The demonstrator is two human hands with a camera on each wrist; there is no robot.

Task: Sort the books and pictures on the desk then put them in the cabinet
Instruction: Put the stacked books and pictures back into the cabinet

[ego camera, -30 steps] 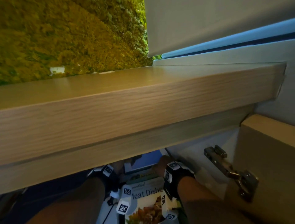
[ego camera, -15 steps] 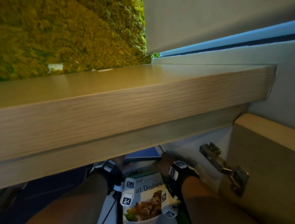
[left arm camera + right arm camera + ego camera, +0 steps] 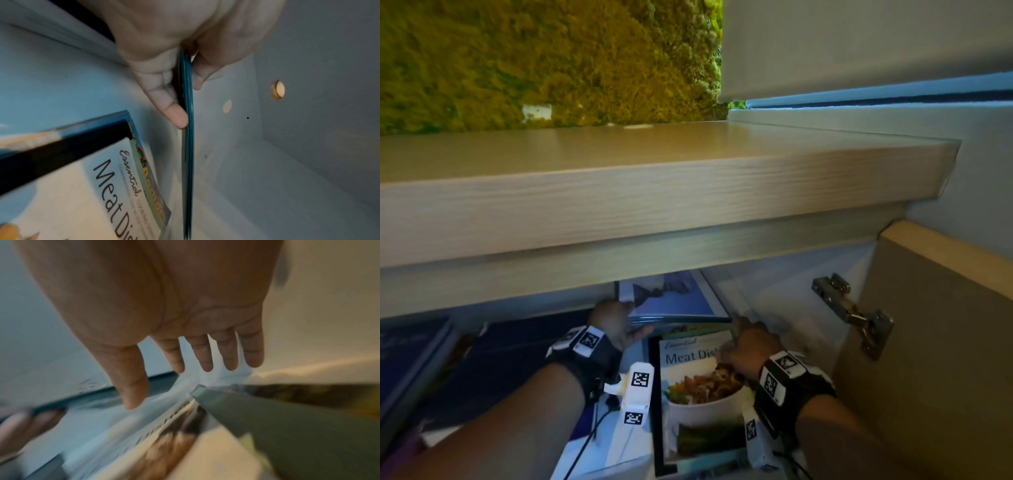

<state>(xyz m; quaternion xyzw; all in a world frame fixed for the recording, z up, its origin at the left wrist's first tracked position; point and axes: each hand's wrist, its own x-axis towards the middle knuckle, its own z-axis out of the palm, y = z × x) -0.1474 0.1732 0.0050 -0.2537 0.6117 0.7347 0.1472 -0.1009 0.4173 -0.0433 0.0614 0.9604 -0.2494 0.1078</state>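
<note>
Head view, nearest first: two forearms with tagged wrist bands reach under the wooden desk top into the cabinet, door swung out right on its hinge. A cookbook titled "Meat Dishes" lies flat on the cabinet floor, topping a small stack, probably so the sorted books sit as one pile. Right hand sits over the cookbook's far right corner; right wrist view shows its fingers straight and spread, gripping nothing, tips near the thin edge, contact unclear through the blur. Likely it is steadying or guiding. Just beyond, left hand pinches the near left edge of a thin blue picture, thumb on one face, other fingers curled on the other, so the grip is closed tight on that sheet. The picture stands tilted up behind the cookbook, leaning toward the white back wall, I judge to store it upright and apart from the books. Dark books lie further left, blurry. Behind the desk, a moss wall.
</note>
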